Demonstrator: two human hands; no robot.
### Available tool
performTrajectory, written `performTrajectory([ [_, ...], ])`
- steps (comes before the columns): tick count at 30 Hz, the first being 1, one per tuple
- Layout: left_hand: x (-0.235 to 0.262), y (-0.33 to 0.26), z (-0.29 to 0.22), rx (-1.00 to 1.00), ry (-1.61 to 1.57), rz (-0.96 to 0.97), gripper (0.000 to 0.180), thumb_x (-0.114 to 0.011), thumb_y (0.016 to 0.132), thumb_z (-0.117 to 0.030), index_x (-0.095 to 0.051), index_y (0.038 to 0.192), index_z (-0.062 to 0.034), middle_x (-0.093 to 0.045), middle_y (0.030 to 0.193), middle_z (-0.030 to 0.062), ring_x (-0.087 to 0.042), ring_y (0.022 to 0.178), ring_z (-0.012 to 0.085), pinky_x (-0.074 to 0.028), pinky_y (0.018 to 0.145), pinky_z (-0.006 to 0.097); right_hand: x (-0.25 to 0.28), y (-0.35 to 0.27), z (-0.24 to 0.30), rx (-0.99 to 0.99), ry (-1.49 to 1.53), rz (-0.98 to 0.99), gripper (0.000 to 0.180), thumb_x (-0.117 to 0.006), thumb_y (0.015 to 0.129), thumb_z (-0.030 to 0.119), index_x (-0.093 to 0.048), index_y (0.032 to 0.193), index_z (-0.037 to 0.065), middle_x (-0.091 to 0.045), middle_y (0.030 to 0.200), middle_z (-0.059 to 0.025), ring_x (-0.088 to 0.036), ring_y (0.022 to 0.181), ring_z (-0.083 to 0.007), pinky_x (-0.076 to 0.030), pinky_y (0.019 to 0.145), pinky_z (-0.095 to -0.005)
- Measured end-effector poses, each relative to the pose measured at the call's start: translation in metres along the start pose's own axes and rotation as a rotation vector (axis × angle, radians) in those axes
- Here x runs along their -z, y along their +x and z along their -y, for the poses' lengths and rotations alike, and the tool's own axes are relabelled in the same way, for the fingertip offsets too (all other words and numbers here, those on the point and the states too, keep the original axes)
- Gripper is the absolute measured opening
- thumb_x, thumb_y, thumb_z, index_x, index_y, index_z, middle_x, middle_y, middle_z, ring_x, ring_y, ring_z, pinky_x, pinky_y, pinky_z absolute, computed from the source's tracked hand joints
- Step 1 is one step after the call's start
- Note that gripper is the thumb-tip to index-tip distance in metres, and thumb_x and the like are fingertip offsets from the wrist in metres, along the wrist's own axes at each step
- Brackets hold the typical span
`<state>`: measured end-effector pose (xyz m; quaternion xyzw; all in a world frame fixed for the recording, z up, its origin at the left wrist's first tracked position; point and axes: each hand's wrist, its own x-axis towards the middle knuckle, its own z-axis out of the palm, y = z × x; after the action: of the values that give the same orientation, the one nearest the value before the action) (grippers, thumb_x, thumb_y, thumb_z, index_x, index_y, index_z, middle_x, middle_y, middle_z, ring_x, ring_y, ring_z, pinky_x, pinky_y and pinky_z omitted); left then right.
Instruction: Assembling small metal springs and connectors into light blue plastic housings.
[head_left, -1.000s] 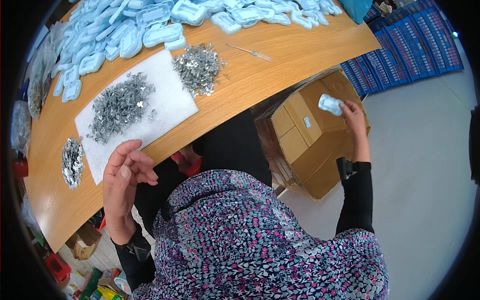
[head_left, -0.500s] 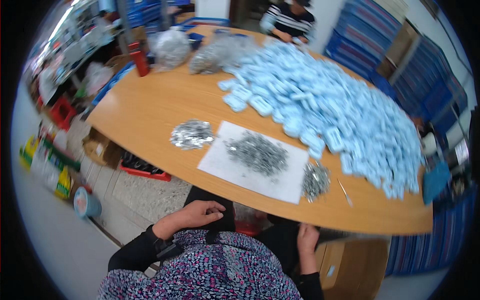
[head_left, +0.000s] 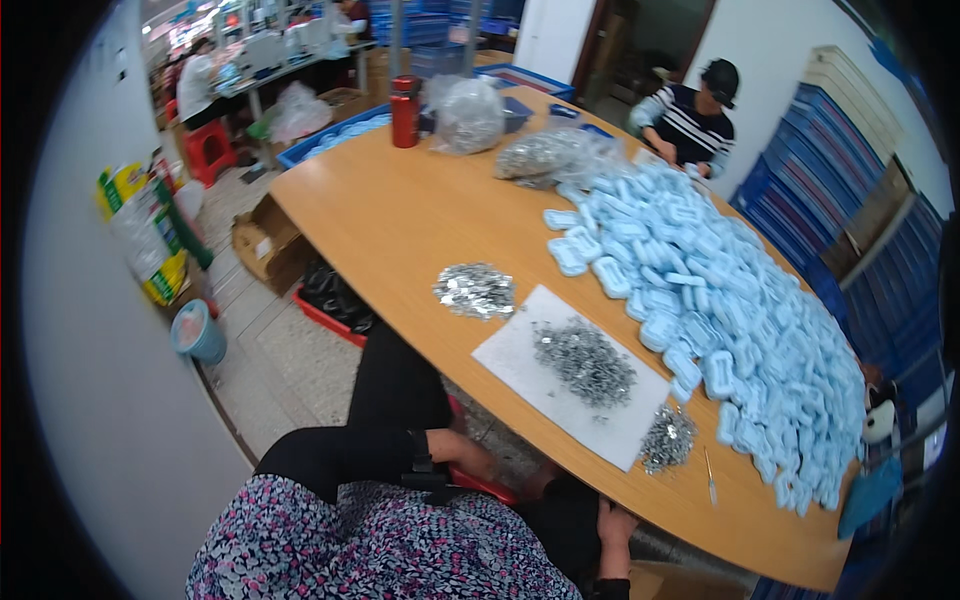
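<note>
Both of my hands are low, below the near edge of the table. My left hand (head_left: 468,455) reaches down between my legs beside a red stool (head_left: 487,487); its fingers are hidden. Against my dark-clad right thigh is my right hand (head_left: 617,524), its fingers mostly out of sight under the table edge. On the table before me lies a white sheet (head_left: 510,343) with a heap of small silvery pieces (head_left: 590,365). A shinier silver pile (head_left: 474,291) is left of it, another small pile (head_left: 668,438) right of it. A thin pointed tool (head_left: 711,476) lies further right.
A large mound of light blue plastic pieces (head_left: 700,285) covers the table's right side. Clear bags (head_left: 465,115) and a red flask (head_left: 404,112) stand at the far end. Across the table sits a person (head_left: 695,120). Blue crates (head_left: 815,150) are stacked behind; a wall (head_left: 120,400) runs along the left.
The view has swung left, so the table appears shifted right and tilted. My left hand has gone from lying over my thigh to reaching down by the stool. My right hand stays low.
</note>
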<state>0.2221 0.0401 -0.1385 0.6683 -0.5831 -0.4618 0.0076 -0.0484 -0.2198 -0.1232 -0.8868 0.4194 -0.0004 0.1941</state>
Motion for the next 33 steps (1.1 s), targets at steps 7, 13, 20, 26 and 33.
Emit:
performTrajectory([
  [7, -0.044, 0.083, 0.065, -0.078, -0.422, 0.266, 0.055, -0.053, 0.098, -0.05, -0.061, 0.133, -0.0077, -0.06, 0.132, 0.0115, -0.054, 0.121, 0.0229, -0.045, 0.097, 0.041, -0.014, 0.002, -0.001, 0.028, -0.151, -0.013, 0.064, -0.053, 0.095, 0.052, -0.05, 0.142, 0.008, -0.045, 0.149, -0.0208, -0.036, 0.14, -0.0419, -0.028, 0.114, -0.0544],
  [13, 0.01, 0.145, 0.069, -0.252, -0.325, 0.243, 0.057, -0.054, 0.097, -0.049, -0.059, 0.134, -0.0067, -0.06, 0.132, 0.0134, -0.054, 0.122, 0.0253, -0.045, 0.099, 0.042, -0.022, 0.028, -0.017, 0.148, -0.19, 0.023, 0.069, -0.048, 0.095, 0.057, -0.047, 0.146, 0.011, -0.041, 0.152, -0.0186, -0.032, 0.142, -0.0422, -0.029, 0.113, -0.0583],
  [20, 0.046, 0.19, 0.095, -0.334, -0.325, 0.23, 0.058, -0.056, 0.096, -0.048, -0.057, 0.136, -0.0055, -0.059, 0.133, 0.0157, -0.053, 0.124, 0.0281, -0.045, 0.1, 0.043, -0.001, 0.073, -0.009, -0.105, -0.243, 0.111, 0.07, -0.049, 0.094, 0.056, -0.044, 0.147, 0.011, -0.038, 0.154, -0.0189, -0.029, 0.143, -0.0429, -0.028, 0.113, -0.0587],
  [26, 0.081, 0.184, 0.125, -0.32, -0.268, 0.196, 0.06, -0.057, 0.095, -0.047, -0.055, 0.137, -0.0045, -0.059, 0.134, 0.0177, -0.053, 0.125, 0.0305, -0.044, 0.101, 0.043, 0.012, 0.094, 0.024, -0.275, -0.211, 0.154, 0.071, -0.05, 0.094, 0.056, -0.042, 0.148, 0.011, -0.036, 0.155, -0.019, -0.027, 0.144, -0.0435, -0.028, 0.113, -0.0591],
  [33, 0.081, 0.112, 0.165, -0.241, -0.175, 0.06, 0.062, -0.059, 0.094, -0.046, -0.053, 0.138, -0.0033, -0.058, 0.134, 0.0199, -0.052, 0.127, 0.0334, -0.044, 0.103, 0.044, -0.007, 0.076, 0.069, -0.364, -0.157, 0.166, 0.072, -0.052, 0.094, 0.055, -0.04, 0.15, 0.01, -0.033, 0.156, -0.0193, -0.024, 0.145, -0.0442, -0.027, 0.114, -0.0596],
])
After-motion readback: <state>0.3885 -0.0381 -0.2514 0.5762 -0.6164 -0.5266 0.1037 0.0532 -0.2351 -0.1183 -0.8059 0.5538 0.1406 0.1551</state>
